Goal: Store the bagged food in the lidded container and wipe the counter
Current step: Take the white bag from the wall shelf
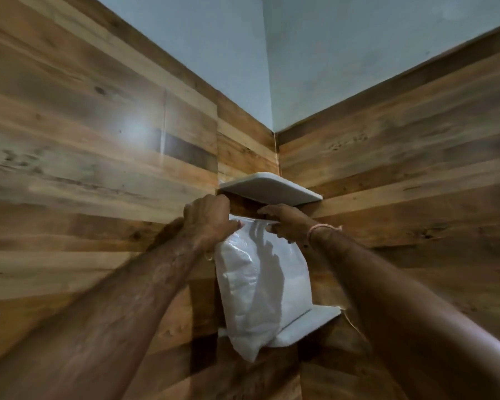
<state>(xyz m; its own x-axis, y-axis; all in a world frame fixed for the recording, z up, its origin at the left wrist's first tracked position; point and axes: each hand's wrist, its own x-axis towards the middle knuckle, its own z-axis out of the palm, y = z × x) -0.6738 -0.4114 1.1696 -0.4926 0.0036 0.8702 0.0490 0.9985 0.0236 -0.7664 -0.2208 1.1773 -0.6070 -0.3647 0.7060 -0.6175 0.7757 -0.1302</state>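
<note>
Wood-panelled corner (98,157), two white shelves (269,189); both hands (207,219) grip the bag (260,287).

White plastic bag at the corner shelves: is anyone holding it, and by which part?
Yes. Both hands, left and right, pinch the white plastic bag along its top edge.

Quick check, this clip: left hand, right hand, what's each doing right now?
Left hand: closed on the top edge of the white bag.
Right hand: closed, pinching the same top edge.
</note>
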